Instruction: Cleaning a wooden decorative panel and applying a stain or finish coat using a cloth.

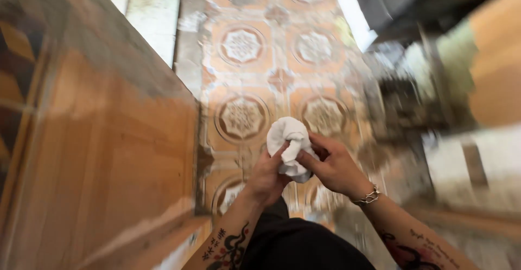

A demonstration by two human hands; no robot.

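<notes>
**A soft white cloth, bunched between both hands**

Below me runs a tiled floor [271, 69], patterned in orange and pale rosettes inside round borders, blurred by the motion of my head. On my left stands a wooden cabinet [108, 156] with a warm, reddish-brown side panel; on my right the view smears into dark and pale shapes that I cannot make out, apart from another orange-brown wooden surface [496, 58] at the edge.

In front of my body, above the floor and touching nothing else, I hold a white cloth [289, 140]. My left hand [267, 176] grips it from below and the side, thumb pressed up into the folds. My right hand [334, 167] closes on it from the other side, fingers pinching the lower part — so both hands are together, clamped on the same bundle. A metal chain bracelet [368, 196] sits on my right wrist, and both forearms carry tattoos.

The cloth looks light and thoroughly soft: it puffs into a rounded lump above my fingers and creases wherever I press. I judge it neither slippery nor fragile — it should yield to any grip and hold no shape of its own. Whether it is damp I cannot tell. The best hold seems to be where I have it, around the gathered lower part, with the loose top left free.
</notes>
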